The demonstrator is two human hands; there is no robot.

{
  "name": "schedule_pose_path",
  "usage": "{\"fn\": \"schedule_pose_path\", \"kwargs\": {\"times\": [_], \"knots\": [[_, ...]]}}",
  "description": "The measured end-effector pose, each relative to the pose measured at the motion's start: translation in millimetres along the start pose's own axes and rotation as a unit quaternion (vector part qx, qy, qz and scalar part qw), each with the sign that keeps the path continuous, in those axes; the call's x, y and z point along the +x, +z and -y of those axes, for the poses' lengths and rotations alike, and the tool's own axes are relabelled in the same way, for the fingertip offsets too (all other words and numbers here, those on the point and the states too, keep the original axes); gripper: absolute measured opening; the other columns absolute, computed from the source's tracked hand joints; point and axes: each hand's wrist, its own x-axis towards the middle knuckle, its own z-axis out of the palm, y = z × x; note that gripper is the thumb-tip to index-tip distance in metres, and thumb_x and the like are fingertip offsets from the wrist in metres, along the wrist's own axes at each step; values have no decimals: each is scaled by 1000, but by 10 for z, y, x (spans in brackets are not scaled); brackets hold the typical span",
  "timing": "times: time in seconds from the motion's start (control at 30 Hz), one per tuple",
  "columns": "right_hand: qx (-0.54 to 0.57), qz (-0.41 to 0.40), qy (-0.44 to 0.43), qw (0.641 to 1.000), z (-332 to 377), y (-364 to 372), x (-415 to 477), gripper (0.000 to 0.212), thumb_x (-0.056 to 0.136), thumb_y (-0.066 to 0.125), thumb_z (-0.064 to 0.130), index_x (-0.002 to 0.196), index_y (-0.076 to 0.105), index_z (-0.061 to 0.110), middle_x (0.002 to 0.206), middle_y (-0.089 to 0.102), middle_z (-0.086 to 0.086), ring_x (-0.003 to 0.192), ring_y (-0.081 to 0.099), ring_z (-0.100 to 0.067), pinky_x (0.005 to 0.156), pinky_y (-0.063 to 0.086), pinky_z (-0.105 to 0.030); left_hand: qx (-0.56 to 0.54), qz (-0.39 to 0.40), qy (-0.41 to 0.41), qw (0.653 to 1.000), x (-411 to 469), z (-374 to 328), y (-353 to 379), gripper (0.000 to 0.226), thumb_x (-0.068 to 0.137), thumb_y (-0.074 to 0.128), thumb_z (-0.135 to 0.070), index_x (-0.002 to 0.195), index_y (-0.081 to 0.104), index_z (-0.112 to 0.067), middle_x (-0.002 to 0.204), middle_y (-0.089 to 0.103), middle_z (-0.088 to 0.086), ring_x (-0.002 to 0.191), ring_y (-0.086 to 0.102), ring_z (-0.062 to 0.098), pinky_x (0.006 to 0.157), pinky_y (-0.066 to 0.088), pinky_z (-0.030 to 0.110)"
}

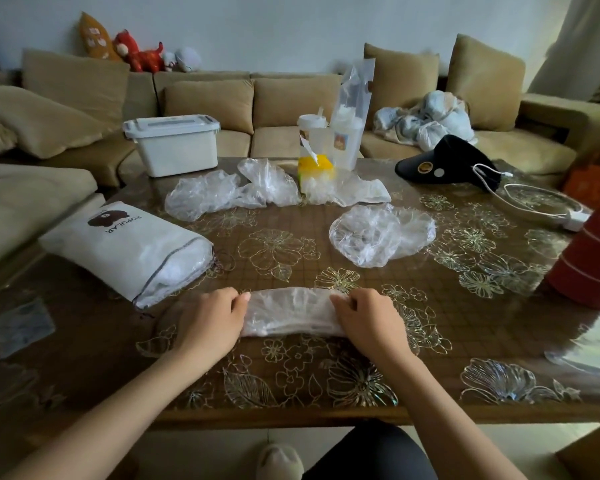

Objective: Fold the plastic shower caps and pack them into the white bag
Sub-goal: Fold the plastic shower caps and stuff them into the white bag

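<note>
A clear plastic shower cap, folded into a long band, lies on the table near its front edge. My left hand grips its left end with curled fingers. My right hand grips its right end the same way. The white drawstring bag, printed with a bear and "POPULAR", lies on its side to the left, its mouth toward me with plastic showing inside. An unfolded round shower cap lies flat at centre right. Several crumpled caps sit further back.
On the floral glass-topped table stand a white lidded box, a yellow pack, a clear bottle, a black visor, a white charger cable and a red cup at the right edge. Sofas surround the table.
</note>
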Motion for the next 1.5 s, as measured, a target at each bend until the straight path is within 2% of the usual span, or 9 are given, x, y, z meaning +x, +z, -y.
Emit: {"fn": "schedule_pose_path", "kwargs": {"times": [0.13, 0.33, 0.6, 0.7, 0.9, 1.1, 1.2, 1.33, 1.5], "knots": [[-52, -32, 18, 998, 53, 35, 63, 20, 94, 48, 30, 85, 50, 12, 80, 57, -1, 68, 49, -19, 57, 33, -27, 53, -23, -34, 998, -6, -50, 46, 42, 98, 43, -37, 61, 47, -17, 49, 42, -5, 41, 37, 6, 38, 18, 19], [-66, -37, 41, 996, 35, -1, 215, 21, 89, 54, 20, 108, 56, 10, 111, 56, -9, 96, 52, -24, 77, 42, -31, 27, -60, -61, 996, 92, 47, 101, 44, 94, 49, -41, 61, 50, -12, 49, 49, 0, 41, 44, 12, 38, 27, 21], [83, 33, 108, 990, 7, -200, 288, 8, 83, 63, 7, 87, 65, 14, 89, 64, -3, 78, 59, -15, 69, 52, -30, 115, -72, -49, 990, 43, 45, -20, 33, 95, 45, -42, 88, 58, -12, 77, 62, 2, 63, 56, 16, 51, 44, 27], [203, 41, 131, 970, 64, -316, 266, 18, 84, 58, -1, 74, 61, 14, 79, 59, -2, 75, 56, -14, 65, 50, -28, -19, -88, 7, 996, 60, 5, -128, 26, 95, 48, -32, 94, 61, -9, 93, 63, 8, 79, 56, 18, 65, 47, 29], [274, -56, 173, 944, 54, -306, 178, 21, 82, 50, -1, 91, 69, -2, 88, 68, -15, 76, 60, -21, 79, 57, -42, -52, 238, 67, 968, 325, -431, -98, 56, 88, 52, -51, 135, 45, -20, 144, 38, 5, 133, 34, 24, 109, 32, 45], [242, -70, 145, 957, 67, -410, 95, 23, 80, 49, -3, 91, 68, -6, 90, 69, -18, 69, 60, -20, 66, 54, -35, -88, 247, 86, 961, 441, -563, -169, 16, 88, 63, -30, 81, 60, -15, 78, 57, -4, 63, 49, 9, 55, 39, 16], [212, -119, 121, 963, 63, -501, 72, 27, 80, 47, -4, 100, 66, -5, 98, 68, -19, 78, 63, -25, 66, 54, -35, -155, 235, 55, 958, 487, -568, -338, 18, 88, 63, -27, 84, 63, -10, 74, 58, -2, 62, 50, 9, 54, 37, 16], [145, -187, -8, 972, 192, -490, 18, 35, 82, 50, 0, 115, 58, 10, 112, 61, -8, 99, 56, -22, 83, 45, -31, -391, 188, -173, 884, 471, -472, -470, 18, 86, 66, -19, 89, 64, -1, 76, 70, 9, 61, 64, 17, 52, 48, 24], [-97, -24, -266, 959, 476, 46, -218, 93, 81, 61, 6, 151, 1, 21, 156, 10, -10, 140, 14, -25, 114, 4, -31, -530, 223, -357, 736, 400, -327, -449, 22, 94, 54, -15, 109, 58, 0, 88, 64, 17, 72, 61, 27, 41, 52, 30]]}}
